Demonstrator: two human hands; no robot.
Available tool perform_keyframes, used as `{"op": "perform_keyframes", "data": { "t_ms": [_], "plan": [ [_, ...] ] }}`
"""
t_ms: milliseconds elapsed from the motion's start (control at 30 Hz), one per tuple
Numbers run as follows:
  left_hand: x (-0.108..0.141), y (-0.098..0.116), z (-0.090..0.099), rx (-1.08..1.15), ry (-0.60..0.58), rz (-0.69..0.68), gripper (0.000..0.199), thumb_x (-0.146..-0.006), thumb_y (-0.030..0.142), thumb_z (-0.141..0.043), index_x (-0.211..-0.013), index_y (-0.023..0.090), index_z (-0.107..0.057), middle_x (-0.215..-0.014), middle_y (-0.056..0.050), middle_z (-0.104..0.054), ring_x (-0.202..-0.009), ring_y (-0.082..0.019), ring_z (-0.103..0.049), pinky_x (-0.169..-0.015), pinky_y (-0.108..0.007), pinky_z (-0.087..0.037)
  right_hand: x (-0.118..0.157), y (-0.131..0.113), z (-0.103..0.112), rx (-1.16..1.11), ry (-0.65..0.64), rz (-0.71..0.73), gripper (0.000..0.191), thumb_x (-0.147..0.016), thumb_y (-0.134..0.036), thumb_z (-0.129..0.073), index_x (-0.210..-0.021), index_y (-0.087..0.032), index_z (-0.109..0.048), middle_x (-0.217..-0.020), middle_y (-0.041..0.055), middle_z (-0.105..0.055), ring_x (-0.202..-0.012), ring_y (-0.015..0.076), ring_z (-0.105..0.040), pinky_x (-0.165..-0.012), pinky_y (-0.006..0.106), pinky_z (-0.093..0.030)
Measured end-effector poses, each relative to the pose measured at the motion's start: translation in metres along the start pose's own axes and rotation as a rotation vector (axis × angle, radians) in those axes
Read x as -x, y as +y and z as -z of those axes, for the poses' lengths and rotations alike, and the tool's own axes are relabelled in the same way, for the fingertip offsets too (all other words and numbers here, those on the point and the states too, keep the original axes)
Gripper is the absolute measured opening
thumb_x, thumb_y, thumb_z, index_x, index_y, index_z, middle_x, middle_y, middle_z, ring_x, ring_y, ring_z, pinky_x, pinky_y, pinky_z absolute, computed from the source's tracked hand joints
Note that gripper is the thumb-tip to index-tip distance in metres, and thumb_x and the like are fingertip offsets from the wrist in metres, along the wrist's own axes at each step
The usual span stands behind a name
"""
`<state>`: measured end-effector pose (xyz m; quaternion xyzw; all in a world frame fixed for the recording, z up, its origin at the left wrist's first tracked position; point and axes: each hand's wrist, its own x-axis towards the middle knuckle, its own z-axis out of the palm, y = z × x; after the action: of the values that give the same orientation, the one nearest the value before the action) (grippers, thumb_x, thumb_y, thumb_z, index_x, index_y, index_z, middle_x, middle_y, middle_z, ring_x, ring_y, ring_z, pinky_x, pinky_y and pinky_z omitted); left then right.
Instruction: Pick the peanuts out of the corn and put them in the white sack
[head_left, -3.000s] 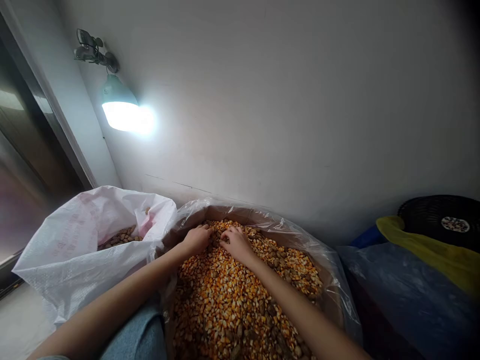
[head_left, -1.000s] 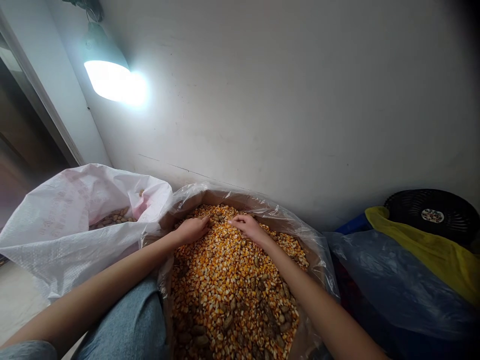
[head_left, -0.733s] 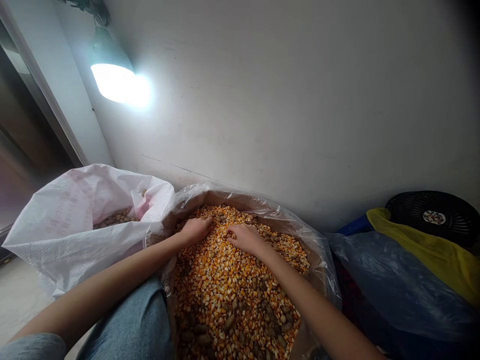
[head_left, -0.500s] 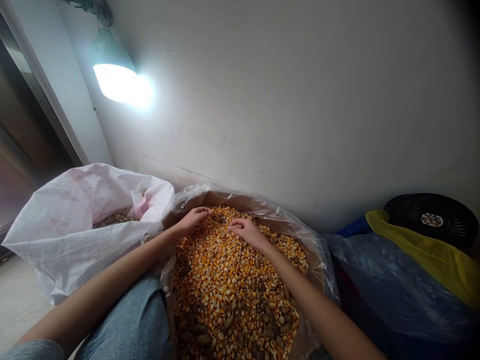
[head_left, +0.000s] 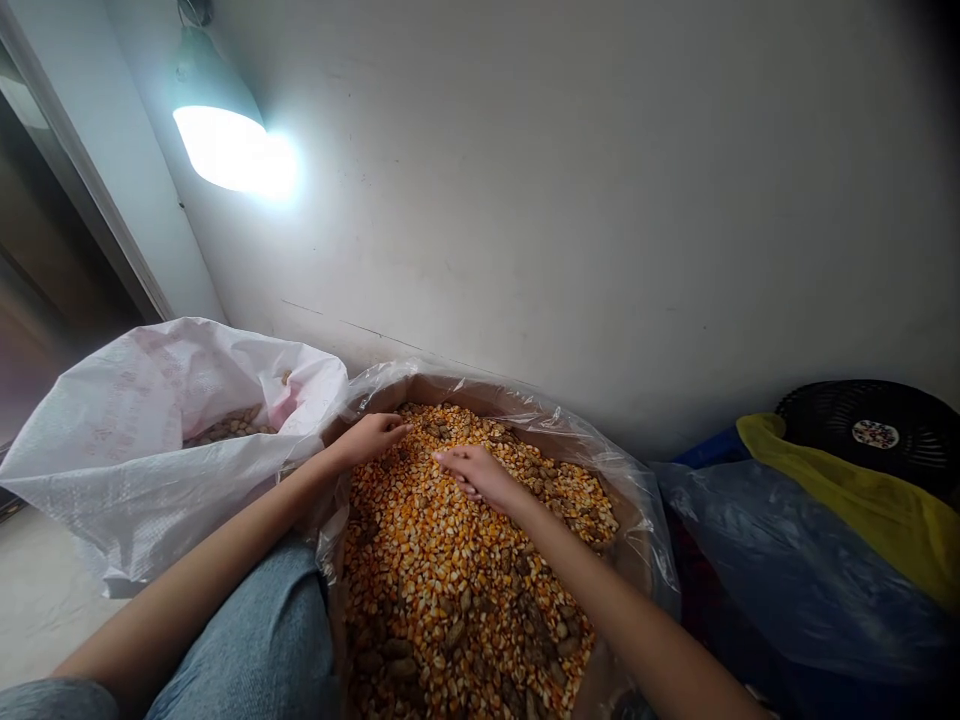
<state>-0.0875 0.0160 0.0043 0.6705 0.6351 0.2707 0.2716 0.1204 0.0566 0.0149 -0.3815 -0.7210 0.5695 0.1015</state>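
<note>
Head view, with 12 o'clock at the top of the frame. At 10 o'clock a lit lamp [head_left: 225,145] hangs on the wall, and at 8 o'clock a white woven sack [head_left: 127,480] stands open with shelled-looking brown peanuts [head_left: 232,428] inside. They are peanuts in their shells, as far as I can tell. My denim-covered knee [head_left: 255,640] sits at 7 o'clock. My left hand [head_left: 371,438] is open wide, fingers stretched toward 2 o'clock, just over the far left of the pile and holding nothing I can see.

At 6 o'clock a clear plastic liner [head_left: 577,432] lines a brown carton, heaped with dried corn kernels [head_left: 450,570] and scattered in-shell peanuts [head_left: 390,650]. My right hand [head_left: 480,475] rests on the kernels, fingers loosely curled and narrow; I cannot tell whether anything is inside.

Kernels should feel hard, slippery and free-running, so a cupped scoop suits them. Peanuts should be light and brittle, best pinched by the shell's middle.

At 4 o'clock lies a blue plastic sheet [head_left: 787,570], with a yellow cloth [head_left: 847,490] and a round black fan [head_left: 877,425] at 3 o'clock.
</note>
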Motion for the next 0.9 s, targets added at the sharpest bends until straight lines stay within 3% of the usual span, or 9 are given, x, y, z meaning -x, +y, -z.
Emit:
{"op": "perform_keyframes", "data": {
  "t_ms": [100, 200, 267, 467, 567, 667, 800, 900],
  "plan": [
    [0.01, -0.003, 0.001, -0.429, -0.098, -0.018, 0.03, -0.077, 0.043, -0.035, -0.079, 0.019, -0.051, -0.069, -0.004, -0.059, -0.061, -0.017, -0.054, -0.055, -0.027, -0.037, 0.004, -0.006, -0.018, 0.647, 0.007, 0.185, 0.028, -0.074, -0.041, -0.047, -0.078, -0.019, -0.062, -0.069, 0.0029, -0.06, -0.058, 0.0124, -0.052, -0.052, 0.024, -0.037],
    [0.02, 0.0, -0.001, -0.65, -0.201, -0.015, 0.029, -0.077, 0.04, -0.035, -0.088, 0.019, -0.051, -0.075, -0.008, -0.063, -0.066, -0.022, -0.058, -0.054, -0.028, -0.039, 0.009, -0.013, -0.032, 1.078, -0.073, 0.298, 0.022, -0.075, -0.03, -0.046, -0.085, -0.019, -0.063, -0.085, 0.0062, -0.064, -0.077, 0.0188, -0.057, -0.062, 0.027, -0.04],
    [0.024, 0.003, -0.004, -0.729, -0.226, -0.035, 0.028, -0.078, 0.038, -0.035, -0.09, 0.018, -0.051, -0.078, -0.009, -0.063, -0.069, -0.023, -0.059, -0.055, -0.029, -0.04, 0.01, -0.016, -0.036, 1.166, -0.112, 0.3, 0.023, -0.076, -0.027, -0.044, -0.085, -0.018, -0.063, -0.085, 0.0075, -0.064, -0.077, 0.0201, -0.058, -0.061, 0.028, -0.04],
    [0.027, 0.002, -0.009, -0.741, -0.242, -0.036, 0.029, -0.078, 0.035, -0.034, -0.09, 0.016, -0.053, -0.078, -0.011, -0.064, -0.07, -0.025, -0.06, -0.057, -0.031, -0.041, 0.007, -0.011, -0.027, 1.131, -0.106, 0.278, 0.022, -0.075, -0.034, -0.047, -0.087, -0.023, -0.062, -0.087, 0.0035, -0.064, -0.078, 0.0195, -0.057, -0.062, 0.026, -0.04],
    [0.024, -0.005, -0.008, -0.658, -0.24, 0.009, 0.025, -0.076, 0.033, -0.038, -0.085, 0.018, -0.055, -0.078, -0.01, -0.063, -0.069, -0.023, -0.059, -0.057, -0.029, -0.04, 0.005, -0.007, -0.022, 0.964, -0.068, 0.251, 0.019, -0.074, -0.032, -0.048, -0.081, -0.023, -0.064, -0.081, 0.0026, -0.064, -0.072, 0.0167, -0.056, -0.06, 0.026, -0.039],
    [0.021, -0.007, -0.003, -0.397, -0.193, 0.046, 0.023, -0.074, 0.035, -0.043, -0.079, 0.018, -0.057, -0.073, -0.006, -0.061, -0.065, -0.018, -0.056, -0.057, -0.026, -0.037, 0.003, -0.005, -0.015, 0.521, -0.068, 0.146, 0.023, -0.072, -0.038, -0.051, -0.082, -0.021, -0.063, -0.064, 0.0008, -0.058, -0.05, 0.0093, -0.046, -0.047, 0.022, -0.034],
    [0.02, 0.001, 0.006, 0.335, -0.066, 0.135, 0.027, -0.071, 0.042, -0.046, -0.076, 0.016, -0.055, -0.061, 0.001, -0.05, -0.049, -0.008, -0.043, -0.045, -0.02, -0.031, 0.002, -0.008, 0.007, -0.402, -0.032, 0.04, 0.024, -0.071, -0.039, -0.052, -0.082, -0.019, -0.057, -0.049, -0.0063, -0.036, -0.036, 0.0032, -0.023, -0.032, 0.016, -0.02],
    [0.019, 0.009, 0.012, 0.904, -0.122, 0.236, 0.025, -0.073, 0.038, -0.045, -0.08, 0.015, -0.051, -0.051, 0.006, -0.032, -0.037, -0.004, -0.024, -0.035, -0.018, -0.019, 0.008, -0.011, 0.027, -0.885, -0.015, 0.089, 0.014, -0.071, -0.032, -0.049, -0.073, -0.018, -0.05, -0.05, -0.0069, -0.029, -0.037, 0.0033, -0.021, -0.029, 0.013, -0.014]
  ]
}}
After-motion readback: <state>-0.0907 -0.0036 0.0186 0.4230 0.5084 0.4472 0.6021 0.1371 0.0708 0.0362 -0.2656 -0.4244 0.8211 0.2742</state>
